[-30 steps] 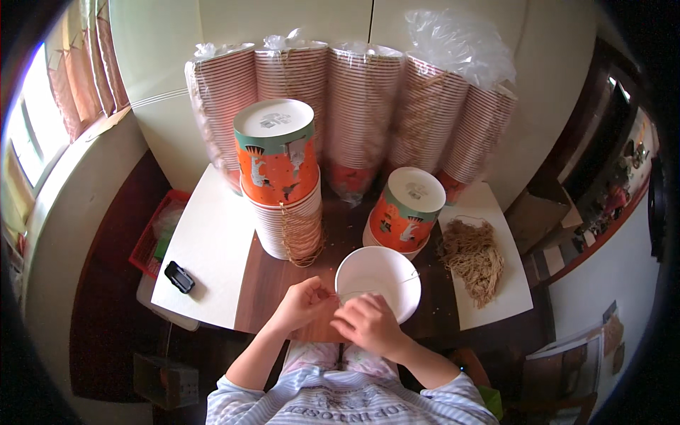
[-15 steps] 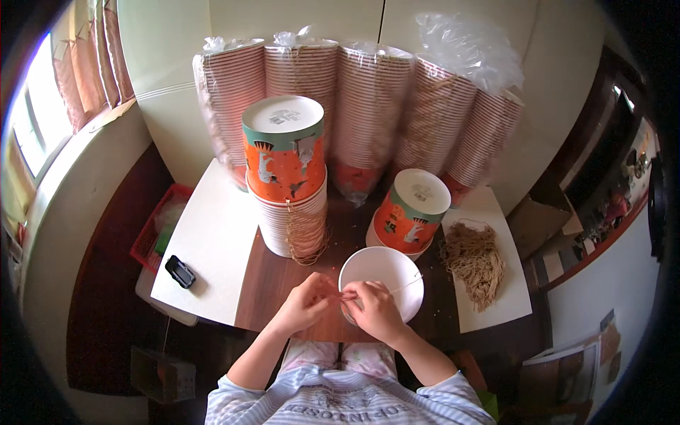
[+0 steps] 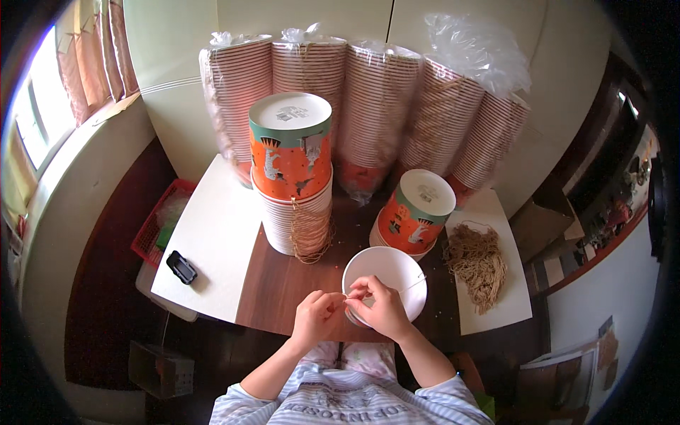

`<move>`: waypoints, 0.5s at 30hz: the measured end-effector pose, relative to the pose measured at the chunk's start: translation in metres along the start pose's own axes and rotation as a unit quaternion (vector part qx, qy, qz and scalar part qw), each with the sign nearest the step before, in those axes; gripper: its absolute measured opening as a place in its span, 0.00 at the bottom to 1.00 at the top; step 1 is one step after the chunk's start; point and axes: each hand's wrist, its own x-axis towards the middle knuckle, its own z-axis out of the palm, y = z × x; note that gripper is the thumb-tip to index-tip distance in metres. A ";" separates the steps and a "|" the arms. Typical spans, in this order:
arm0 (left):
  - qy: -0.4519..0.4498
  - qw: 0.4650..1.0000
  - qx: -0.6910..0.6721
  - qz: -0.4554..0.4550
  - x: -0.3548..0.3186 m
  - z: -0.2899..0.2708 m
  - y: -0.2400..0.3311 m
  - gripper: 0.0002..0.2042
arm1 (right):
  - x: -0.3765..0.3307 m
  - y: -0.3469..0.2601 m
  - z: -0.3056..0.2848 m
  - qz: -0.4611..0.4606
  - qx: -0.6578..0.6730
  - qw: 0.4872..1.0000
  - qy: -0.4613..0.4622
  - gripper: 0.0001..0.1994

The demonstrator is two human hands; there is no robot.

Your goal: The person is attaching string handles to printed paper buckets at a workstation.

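Note:
A white-lined paper bucket (image 3: 405,300) stands at the table's near edge, its open mouth facing me. A thin cord (image 3: 412,285) reaches across that mouth to the right rim. At the left rim, my left hand (image 3: 316,318) is closed in a pinch on the cord's end. My right hand (image 3: 383,309) is beside it, in front of the mouth, thumb and forefinger pinched at the same spot. Fingers cover the exact place where cord and rim meet. To the right, a tangled pile of tan cords (image 3: 476,268) lies on a white board.
Upside-down orange and green buckets top a tall stack (image 3: 292,166) and a shorter stack (image 3: 416,211). Bagged bucket stacks (image 3: 379,106) line the wall behind. Loose cords (image 3: 312,230) hang on the tall stack. A small black tray (image 3: 181,268) sits at left, near a red basket (image 3: 150,237).
My right hand's fingers have lifted and curled more upright, while my left hand stays at the left rim. The whole view has shifted slightly.

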 end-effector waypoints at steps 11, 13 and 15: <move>0.022 0.989 0.119 0.079 -0.001 -0.006 -0.016 0.08 | 0.000 0.002 -0.002 -0.008 0.008 1.000 0.005 0.11; 0.046 0.998 0.039 0.017 0.001 -0.008 -0.012 0.08 | -0.001 0.002 -0.002 -0.006 0.014 1.000 0.004 0.10; 0.046 0.999 0.007 0.018 0.004 -0.007 -0.010 0.08 | 0.000 0.001 -0.002 -0.007 0.020 1.000 0.003 0.10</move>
